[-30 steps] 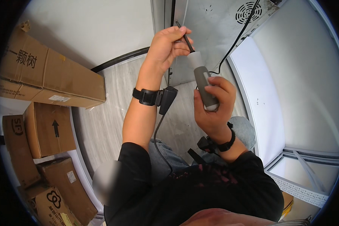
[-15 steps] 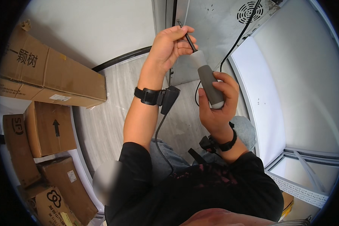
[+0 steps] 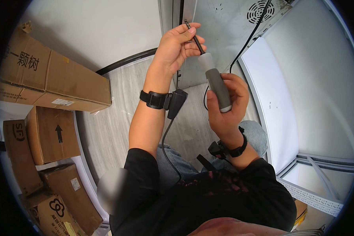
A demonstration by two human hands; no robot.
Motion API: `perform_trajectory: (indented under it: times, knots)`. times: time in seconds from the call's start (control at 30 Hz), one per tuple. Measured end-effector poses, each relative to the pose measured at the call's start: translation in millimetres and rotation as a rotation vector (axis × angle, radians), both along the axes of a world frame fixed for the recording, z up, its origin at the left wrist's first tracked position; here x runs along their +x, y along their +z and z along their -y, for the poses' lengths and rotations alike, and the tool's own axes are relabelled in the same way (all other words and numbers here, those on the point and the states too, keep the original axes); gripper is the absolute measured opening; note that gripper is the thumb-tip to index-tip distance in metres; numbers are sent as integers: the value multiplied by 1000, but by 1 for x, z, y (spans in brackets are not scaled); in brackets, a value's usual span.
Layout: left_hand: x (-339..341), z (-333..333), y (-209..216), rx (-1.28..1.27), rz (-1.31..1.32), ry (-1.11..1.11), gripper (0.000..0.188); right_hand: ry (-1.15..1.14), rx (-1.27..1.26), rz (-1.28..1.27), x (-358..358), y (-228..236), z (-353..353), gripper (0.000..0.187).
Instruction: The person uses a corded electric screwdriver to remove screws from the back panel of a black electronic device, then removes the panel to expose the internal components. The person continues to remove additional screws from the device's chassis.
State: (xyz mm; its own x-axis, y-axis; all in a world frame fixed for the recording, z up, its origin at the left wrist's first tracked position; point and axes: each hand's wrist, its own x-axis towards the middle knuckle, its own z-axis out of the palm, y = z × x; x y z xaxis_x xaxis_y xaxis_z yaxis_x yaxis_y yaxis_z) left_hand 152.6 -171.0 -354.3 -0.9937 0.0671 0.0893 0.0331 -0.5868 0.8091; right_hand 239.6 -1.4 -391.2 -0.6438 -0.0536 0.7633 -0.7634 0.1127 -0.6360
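Observation:
A cordless electric screwdriver (image 3: 218, 89) with a thick grey handle and a paler nose slants up and left in front of me. My right hand (image 3: 236, 98) is wrapped round its handle, thumb on the near side. From the nose runs a long dark bit (image 3: 199, 46), pinched near its far end between the thumb and fingers of my left hand (image 3: 177, 46). The bit's tip meets or nearly meets the narrow metal edge strip (image 3: 189, 11) of a grey metal cabinet (image 3: 220, 29). Whether a screw sits at the tip is too small to tell.
A round slotted vent (image 3: 260, 12) and a hanging black cable (image 3: 246, 45) are on the cabinet's right. Cardboard boxes (image 3: 72, 80) stack up at my left. White panels (image 3: 275, 90) and a metal frame (image 3: 310, 196) stand at my right. Strapped wrist devices (image 3: 177, 103) trail cables.
The fingers of my right hand have shifted slightly on the handle, and the screwdriver has tilted or turned a little. My left fingertips have moved slightly up along the bit.

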Motion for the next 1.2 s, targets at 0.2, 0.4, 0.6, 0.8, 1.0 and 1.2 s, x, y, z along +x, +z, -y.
perform_trajectory:
  times: [0.2,0.4,0.6,0.8,1.0,1.2]
  knots:
    - [-1,1,-1,0,10,31,31,-185,219,-90,4,7,-4,47]
    - [-2,1,-4,9,-3,54,32,-129,60,-19,4,3,-1,49]
    - [-5,2,-9,52,-35,33,33,283,-204,401,15,9,-1,48]
    - [-2,1,-3,6,4,57,33,90,56,205,3,-3,-6,43]
    - [-7,2,-10,-53,-12,123,30,56,92,240,5,-8,-3,42]
    - [-9,5,-11,-60,-36,103,32,370,-432,882,3,3,-3,37]
